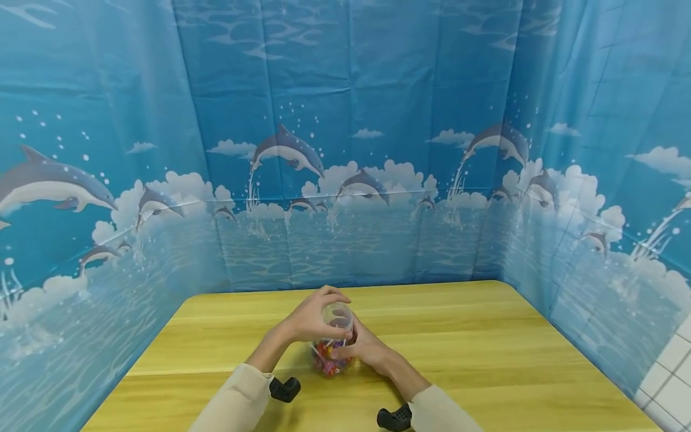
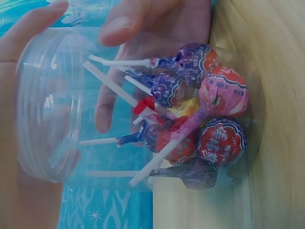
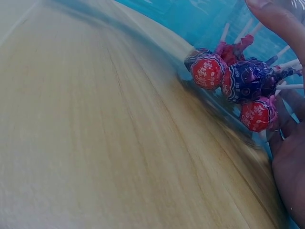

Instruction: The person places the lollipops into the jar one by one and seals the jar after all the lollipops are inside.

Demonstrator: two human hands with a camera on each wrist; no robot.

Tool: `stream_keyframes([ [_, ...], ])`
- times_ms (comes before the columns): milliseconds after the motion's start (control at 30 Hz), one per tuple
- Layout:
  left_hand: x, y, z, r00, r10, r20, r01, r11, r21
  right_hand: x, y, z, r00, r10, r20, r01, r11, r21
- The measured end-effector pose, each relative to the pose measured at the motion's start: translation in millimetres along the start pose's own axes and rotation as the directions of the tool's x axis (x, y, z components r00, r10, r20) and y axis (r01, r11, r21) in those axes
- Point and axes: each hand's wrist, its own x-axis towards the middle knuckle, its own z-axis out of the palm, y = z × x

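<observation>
A clear plastic jar [image 2: 112, 157] stands upright on the table, with several wrapped lollipops [image 2: 221, 90] inside, their white sticks pointing up. My left hand [image 1: 312, 318] reaches over the jar's top and grips round its clear lid [image 2: 47, 107], thumb and fingers on either side. Lower down, my right hand [image 1: 369, 348] holds the jar's body from the right, the thumb across the near side. Red, purple and pink wrappers of the lollipops [image 3: 250, 81] show through the wall in the right wrist view.
The yellow wood-grain table [image 1: 459, 354] spreads out around the jar. Behind it and at both sides hangs a blue dolphin-print curtain [image 1: 378, 252]. Black wrist mounts [image 1: 285, 390] sit at both cuffs. White tiles [image 1: 672, 378] show at the lower right.
</observation>
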Motion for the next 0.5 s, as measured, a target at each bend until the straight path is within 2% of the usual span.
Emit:
stream_keyframes([
  [167, -7.2, 2.1, -0.6, 0.996, -0.066, -0.054, 0.066, 0.998, 0.0, 2.0, 1.0, -1.2, 1.0, 0.002, 0.008, -0.002, 0.999, 0.034],
  [333, -14.6, 1.7, 3.7, 0.982, -0.158, -0.105, 0.155, 0.987, -0.036, 1.5, -0.2, -1.3, 1.0, 0.025, 0.004, -0.025, 0.998, 0.065],
  [433, -19.3, 1.3, 7.3, 0.973, -0.186, -0.133, 0.176, 0.98, -0.089, 1.0, 0.1, -1.1, 1.0, 0.024, 0.004, -0.025, 0.997, 0.076],
  [500, -22.6, 0.7, 9.0, 0.97, -0.196, -0.145, 0.172, 0.972, -0.159, 0.8, 0.6, -1.2, 1.0, 0.022, 0.007, -0.023, 0.996, 0.088],
])
